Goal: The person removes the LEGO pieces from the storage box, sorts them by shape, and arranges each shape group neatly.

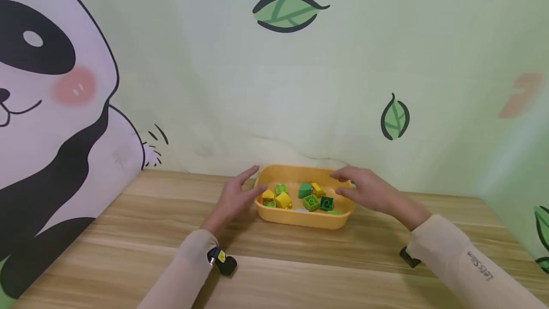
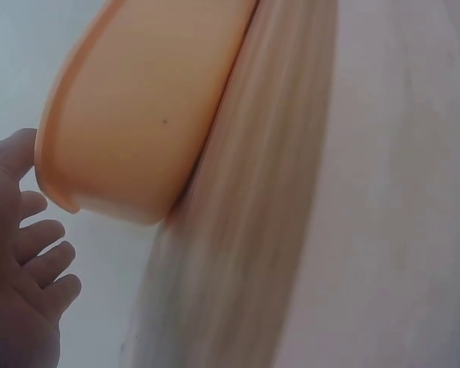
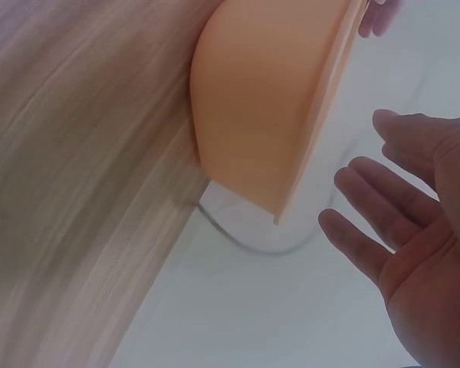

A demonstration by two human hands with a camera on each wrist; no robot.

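An orange-yellow plastic basin [image 1: 300, 219] stands on the table by the wall. Inside lie several toy building bricks, among them a yellow brick [image 1: 283, 200], a light green brick [image 1: 311, 202] and a dark green brick [image 1: 327, 203]. At the basin's left end is my left hand [image 1: 231, 201], fingers extended and thumb at the rim; in the left wrist view the thumb meets the basin's edge [image 2: 50, 146]. My right hand [image 1: 371, 192] hovers by the right end with loosely bent fingers. The right wrist view shows it apart from the basin [image 3: 253, 100], holding nothing.
The wood-grain table [image 1: 309, 271] extends in front of the basin and to both sides. Close behind rises a pale green wall cloth [image 1: 214, 85] printed with a panda [image 1: 96, 132] and leaves. A black wrist device [image 1: 225, 263] hangs at the left sleeve.
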